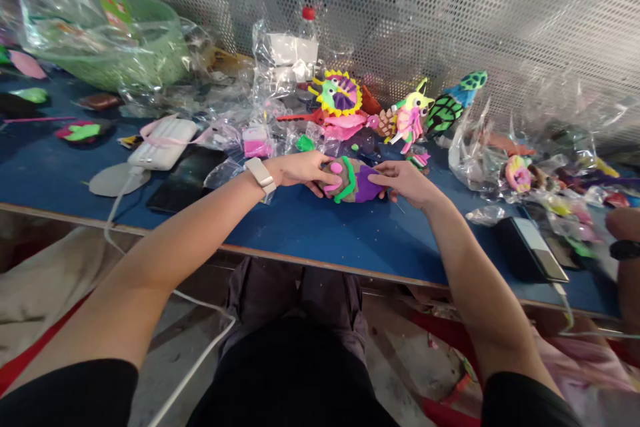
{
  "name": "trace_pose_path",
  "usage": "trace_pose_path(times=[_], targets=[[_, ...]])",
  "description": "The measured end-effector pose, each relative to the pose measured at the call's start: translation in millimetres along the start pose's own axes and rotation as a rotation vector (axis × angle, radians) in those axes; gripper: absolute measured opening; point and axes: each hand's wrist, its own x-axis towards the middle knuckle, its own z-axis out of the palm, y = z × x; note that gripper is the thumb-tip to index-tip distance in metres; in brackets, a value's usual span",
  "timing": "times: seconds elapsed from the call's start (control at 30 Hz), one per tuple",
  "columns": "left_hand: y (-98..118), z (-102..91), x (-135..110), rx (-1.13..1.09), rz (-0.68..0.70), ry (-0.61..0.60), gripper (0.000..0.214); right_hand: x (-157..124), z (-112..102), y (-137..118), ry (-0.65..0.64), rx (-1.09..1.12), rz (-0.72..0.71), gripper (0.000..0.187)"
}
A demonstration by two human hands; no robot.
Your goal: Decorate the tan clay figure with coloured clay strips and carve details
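Between my two hands lies a modelling-clay figure (350,180), low over the blue table. Its body is grey-brown, with a wavy green strip, pink bits on the left and a purple section on the right. My left hand (311,172), wearing a pale-banded wrist strap, closes on the figure's left end, thumb on top. The fingers of my right hand (404,183) grip the purple end, thumb on its upper side. Fingertips beneath the figure are partly hidden. Just behind it sit a green clay lump (305,143) and a clear wrapper.
Finished clay figures, one a yellow-rimmed round face (340,93), stand against the perforated metal wall (450,7). A green basket (165,33), a white power bank (167,141) with cable, and a dark phone (187,179) lie left. At right are a black device (525,250) and another person's arm (625,223).
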Motion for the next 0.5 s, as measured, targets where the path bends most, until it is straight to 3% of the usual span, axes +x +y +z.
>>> trace_pose_path(times=[0.17,0.33,0.5], targets=[[2,-2.1,-3,0.04,-0.03,-0.043,0.073,-7,1,-8,-0.015,-0.136,0.048,0.039],[4,2.0,-4,0.152,0.0,-0.035,0.092,-10,-1,-9,-0.035,-0.27,-0.01,0.045],[14,-0.5,-10,0.433,0.004,-0.028,0.077,-6,-4,-3,-0.077,-0.401,-0.068,0.039]])
